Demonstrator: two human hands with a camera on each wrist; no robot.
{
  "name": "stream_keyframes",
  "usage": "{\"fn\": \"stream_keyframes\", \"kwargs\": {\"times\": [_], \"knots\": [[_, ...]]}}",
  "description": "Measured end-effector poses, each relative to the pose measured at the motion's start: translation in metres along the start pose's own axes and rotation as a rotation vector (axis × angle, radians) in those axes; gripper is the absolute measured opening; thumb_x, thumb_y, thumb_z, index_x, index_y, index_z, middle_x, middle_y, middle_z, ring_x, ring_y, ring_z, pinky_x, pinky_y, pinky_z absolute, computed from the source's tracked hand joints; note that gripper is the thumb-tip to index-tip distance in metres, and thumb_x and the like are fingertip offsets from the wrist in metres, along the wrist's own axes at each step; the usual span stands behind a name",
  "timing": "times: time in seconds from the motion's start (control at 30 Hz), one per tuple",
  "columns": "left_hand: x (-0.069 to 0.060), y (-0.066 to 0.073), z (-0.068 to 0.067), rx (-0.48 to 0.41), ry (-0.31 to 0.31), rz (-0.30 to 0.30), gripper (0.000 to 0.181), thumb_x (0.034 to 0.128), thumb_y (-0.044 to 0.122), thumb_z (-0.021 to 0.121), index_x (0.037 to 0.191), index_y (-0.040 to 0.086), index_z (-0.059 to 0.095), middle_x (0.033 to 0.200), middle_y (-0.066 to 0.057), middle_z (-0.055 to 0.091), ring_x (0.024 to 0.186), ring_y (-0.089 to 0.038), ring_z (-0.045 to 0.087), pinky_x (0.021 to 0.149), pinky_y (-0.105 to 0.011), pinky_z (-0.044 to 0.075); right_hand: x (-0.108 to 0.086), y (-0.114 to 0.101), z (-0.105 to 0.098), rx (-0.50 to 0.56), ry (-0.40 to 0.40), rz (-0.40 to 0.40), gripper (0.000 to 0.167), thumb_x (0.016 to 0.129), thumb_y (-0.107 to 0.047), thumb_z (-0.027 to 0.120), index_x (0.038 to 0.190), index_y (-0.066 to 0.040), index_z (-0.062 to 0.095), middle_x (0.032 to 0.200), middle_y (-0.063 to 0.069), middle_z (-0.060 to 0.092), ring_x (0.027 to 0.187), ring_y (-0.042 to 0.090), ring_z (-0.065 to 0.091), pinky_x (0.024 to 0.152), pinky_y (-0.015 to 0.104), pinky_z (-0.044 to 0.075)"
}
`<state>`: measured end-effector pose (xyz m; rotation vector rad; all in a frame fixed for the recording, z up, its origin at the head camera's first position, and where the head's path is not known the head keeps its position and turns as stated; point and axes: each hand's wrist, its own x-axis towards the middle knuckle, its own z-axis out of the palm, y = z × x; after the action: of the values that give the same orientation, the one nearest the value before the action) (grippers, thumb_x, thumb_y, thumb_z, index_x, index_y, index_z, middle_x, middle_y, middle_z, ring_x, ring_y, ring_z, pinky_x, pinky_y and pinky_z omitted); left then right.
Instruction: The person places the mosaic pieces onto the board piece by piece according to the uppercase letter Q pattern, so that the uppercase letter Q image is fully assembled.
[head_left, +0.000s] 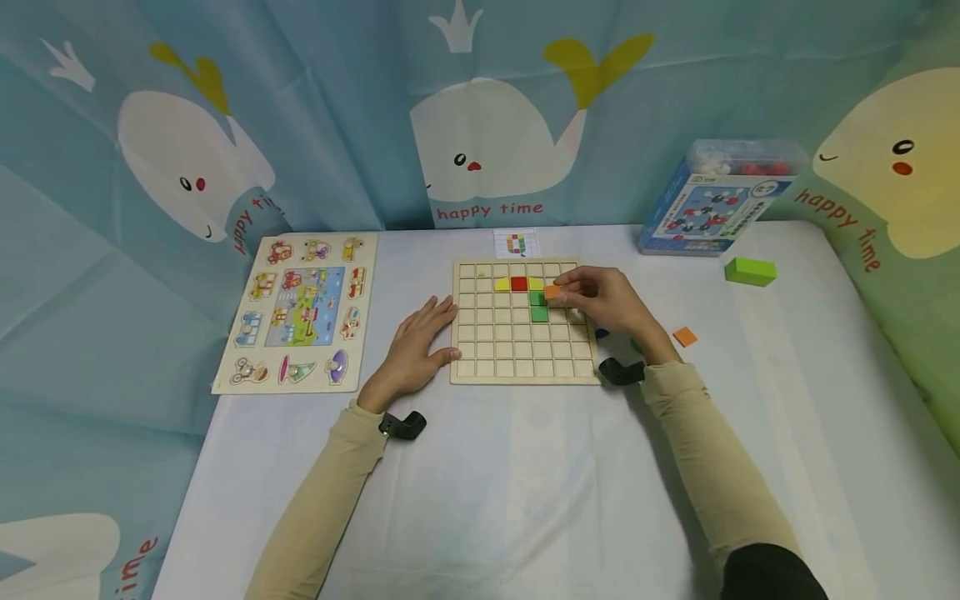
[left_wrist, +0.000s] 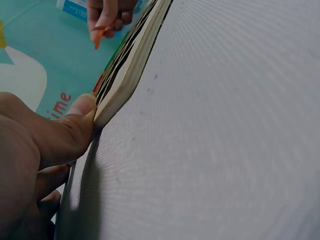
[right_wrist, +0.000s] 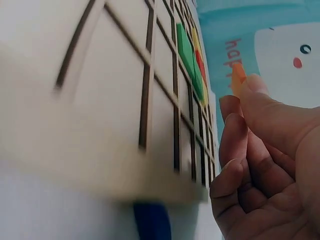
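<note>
In the head view, the right hand (head_left: 611, 302) pinches an orange square tile (head_left: 552, 292) between thumb and fingertips over the upper right part of a wooden grid board (head_left: 504, 345). The left hand (head_left: 415, 350) lies with its fingers extended and its thumb spread wide, touching the board's left edge. On the grid, a red square tile (head_left: 519, 284) sits between a left yellow piece (head_left: 502, 285) and a right yellow piece (head_left: 536, 284); beneath the latter, green square tiles (head_left: 539, 314) form a short column, just left of the held tile. A small pattern card (head_left: 516, 243) lies just beyond the board. A wooden picture puzzle (head_left: 306, 312) is to the left, while a blue toy box (head_left: 712, 200), a bright green block (head_left: 751, 272) and a loose orange tile (head_left: 685, 337) are to the right; a dark blue piece (head_left: 602, 333) shows partly by the right wrist. All rest on a white-covered table (head_left: 487, 475) before a whale-printed curtain (head_left: 330, 108). In the left wrist view, the left thumb touches the board's edge near a corner, and the pinched tile appears farther off. In the right wrist view, thumb and finger grip the tile, with curtain visible between it and the board; the other fingers curl inward.
</note>
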<state>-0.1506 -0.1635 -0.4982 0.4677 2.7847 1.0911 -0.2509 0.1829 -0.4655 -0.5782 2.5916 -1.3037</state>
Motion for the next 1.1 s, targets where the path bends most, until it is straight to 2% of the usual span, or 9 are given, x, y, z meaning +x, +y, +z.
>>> {"fn": "stream_keyframes", "kwargs": {"times": [0.23, 0.47, 0.73, 1.1], "knots": [[0.000, 0.000, 0.000, -0.003, -0.001, 0.007, 0.077, 0.0982, 0.021, 0.074, 0.164, 0.006, 0.038, 0.176, -0.007, 0.028, 0.166, -0.030, 0.014, 0.134, -0.056, 0.009, 0.010, -0.011, 0.012, 0.005, -0.040, -0.041, 0.032, 0.103, -0.020, 0.073, 0.128, -0.001, 0.072, 0.113, 0.019, 0.074, 0.100, 0.029, 0.069, 0.083, 0.022, 0.053], [0.002, -0.003, 0.002, 0.004, 0.000, -0.006, 0.077, 0.0990, 0.023, 0.073, 0.165, 0.008, 0.037, 0.177, -0.005, 0.027, 0.167, -0.028, 0.013, 0.135, -0.052, 0.008, 0.019, -0.018, 0.023, -0.010, -0.064, -0.045, 0.032, 0.102, -0.021, 0.074, 0.127, -0.001, 0.071, 0.113, 0.018, 0.073, 0.100, 0.029, 0.068, 0.087, 0.033, 0.054], [0.001, -0.003, 0.001, 0.013, 0.006, 0.006, 0.077, 0.0983, 0.023, 0.074, 0.164, 0.006, 0.038, 0.176, -0.007, 0.028, 0.167, -0.030, 0.014, 0.134, -0.056, 0.010, 0.027, -0.022, 0.031, -0.033, -0.076, -0.068, 0.029, 0.101, -0.018, 0.075, 0.124, 0.000, 0.072, 0.108, 0.016, 0.072, 0.093, 0.025, 0.066, 0.080, 0.026, 0.052], [0.002, -0.002, 0.001, 0.013, -0.008, -0.001, 0.076, 0.0991, 0.023, 0.073, 0.165, 0.006, 0.037, 0.177, -0.006, 0.026, 0.167, -0.029, 0.013, 0.134, -0.057, 0.009, 0.037, -0.029, 0.046, -0.103, -0.086, -0.073, 0.030, 0.097, -0.017, 0.080, 0.122, 0.000, 0.074, 0.107, 0.013, 0.074, 0.091, 0.022, 0.066, 0.081, 0.028, 0.052]]}}
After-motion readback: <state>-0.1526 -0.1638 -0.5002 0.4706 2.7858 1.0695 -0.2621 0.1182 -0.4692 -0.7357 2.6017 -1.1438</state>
